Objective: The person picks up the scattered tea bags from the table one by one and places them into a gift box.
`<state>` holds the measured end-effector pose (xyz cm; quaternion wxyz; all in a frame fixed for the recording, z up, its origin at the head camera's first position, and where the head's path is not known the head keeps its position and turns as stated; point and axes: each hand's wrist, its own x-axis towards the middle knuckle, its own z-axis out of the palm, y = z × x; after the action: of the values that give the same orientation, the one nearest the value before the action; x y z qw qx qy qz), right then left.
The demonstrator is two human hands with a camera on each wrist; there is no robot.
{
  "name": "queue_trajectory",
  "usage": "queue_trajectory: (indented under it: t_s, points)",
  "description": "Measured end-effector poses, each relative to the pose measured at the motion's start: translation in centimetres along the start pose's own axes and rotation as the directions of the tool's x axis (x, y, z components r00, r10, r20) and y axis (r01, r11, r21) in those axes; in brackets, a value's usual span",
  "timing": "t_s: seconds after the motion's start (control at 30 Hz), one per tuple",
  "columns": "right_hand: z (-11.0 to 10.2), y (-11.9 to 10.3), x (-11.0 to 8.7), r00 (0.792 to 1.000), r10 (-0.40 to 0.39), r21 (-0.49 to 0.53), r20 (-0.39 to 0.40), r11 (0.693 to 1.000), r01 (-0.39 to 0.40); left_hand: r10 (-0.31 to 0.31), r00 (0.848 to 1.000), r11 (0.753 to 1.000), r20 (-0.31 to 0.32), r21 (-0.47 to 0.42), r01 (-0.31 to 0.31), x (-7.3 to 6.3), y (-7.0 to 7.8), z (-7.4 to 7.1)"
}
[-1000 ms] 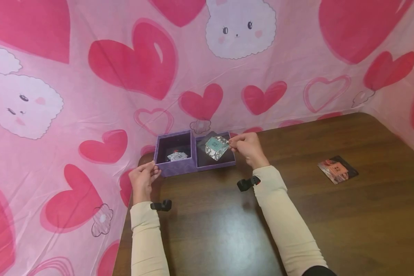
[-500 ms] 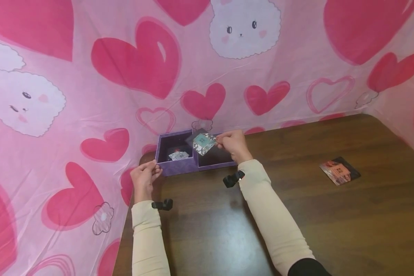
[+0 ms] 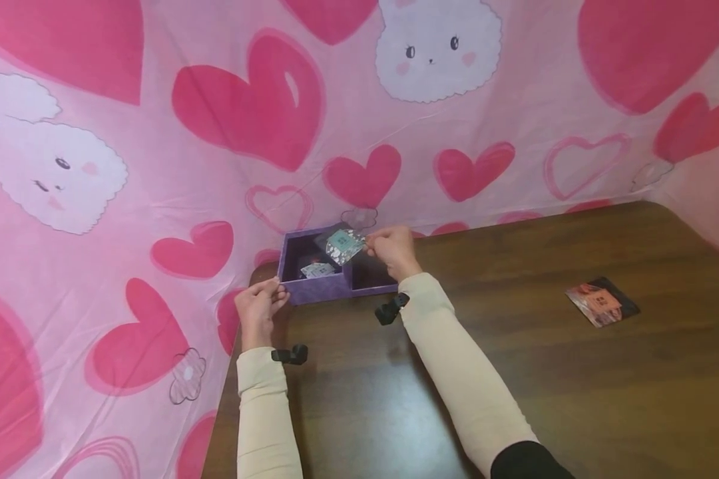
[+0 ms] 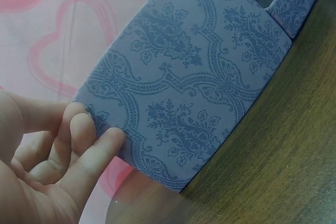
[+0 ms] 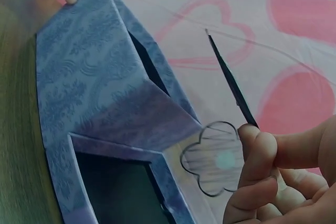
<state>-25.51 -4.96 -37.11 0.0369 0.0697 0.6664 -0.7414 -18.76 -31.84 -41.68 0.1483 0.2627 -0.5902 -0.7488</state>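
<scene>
A purple damask-patterned box point(image 3: 317, 290) stands at the table's back left, with a whitish packet point(image 3: 317, 270) lying inside. My left hand point(image 3: 259, 307) grips its front left corner; in the left wrist view, fingertips lie against the box's patterned side point(image 4: 168, 82). Between thumb and fingers, my right hand point(image 3: 393, 249) pinches a flat square packet point(image 3: 343, 246) with a teal label, which hangs over the box's right part. From the right wrist view this packet point(image 5: 231, 80) appears edge-on as a thin dark strip.
Adjoining the box on its right is a shallower purple tray point(image 3: 371, 291) with a dark inside, partly covered by my right hand. Another packet, with an orange label point(image 3: 602, 303), lies on the right of the wooden table point(image 3: 359, 399). Pink heart-printed cloth point(image 3: 485, 120) hangs behind.
My right hand has carried the teal-labelled packet leftward, from above the shallow tray to above the deeper box. My left hand keeps its grip at the corner.
</scene>
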Motion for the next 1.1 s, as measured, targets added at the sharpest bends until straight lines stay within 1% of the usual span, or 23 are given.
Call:
queue_trajectory:
  t_s: [0.2, 0.3, 0.4, 0.6, 0.7, 0.77, 0.87, 0.97, 1.1]
  points:
    - [1.9, 0.1, 0.2, 0.999, -0.033, -0.032, 0.011, 0.999, 0.033, 0.026, 1.0, 1.0, -0.003, -0.005, -0.026, 0.0, -0.1, 0.1]
    - [2.7, 0.4, 0.2, 0.999, -0.043, -0.085, 0.005, 0.995, 0.043, 0.011, 1.0, 1.0, -0.002, -0.008, -0.011, 0.1, -0.2, 0.2]
    - [3.2, 0.6, 0.1, 0.999, -0.033, -0.121, 0.002, 0.992, 0.033, -0.008, 1.0, 1.0, -0.005, -0.002, 0.008, 0.1, -0.3, 0.4]
    - [3.7, 0.9, 0.0, 0.999, -0.041, -0.103, 0.012, 0.994, 0.042, 0.011, 1.0, 1.0, 0.006, 0.025, -0.011, -0.1, -0.3, 0.7]
    - [3.8, 0.9, -0.1, 0.999, -0.045, -0.083, 0.022, 0.995, 0.047, 0.007, 1.0, 1.0, 0.011, 0.024, -0.007, -0.1, -0.5, 0.9]
    - [3.9, 1.0, 0.0, 0.998, -0.043, -0.086, 0.052, 0.995, 0.048, 0.002, 1.0, 1.0, 0.018, 0.024, -0.003, 0.0, -0.5, 0.9]
    - [3.7, 1.4, 0.1, 0.996, -0.036, -0.132, 0.082, 0.99, 0.046, -0.001, 1.0, 1.0, 0.019, 0.015, 0.0, 0.0, -0.6, 0.9]
    - [3.1, 1.8, 0.1, 0.996, -0.025, -0.174, 0.081, 0.984, 0.039, 0.0, 1.0, 1.0, 0.01, 0.014, 0.0, 0.1, -0.6, 1.0]
    - [2.0, 1.9, 0.0, 0.997, -0.019, -0.175, 0.072, 0.984, 0.031, -0.01, 1.0, 0.999, -0.005, 0.044, 0.01, -0.1, -0.6, 1.2]
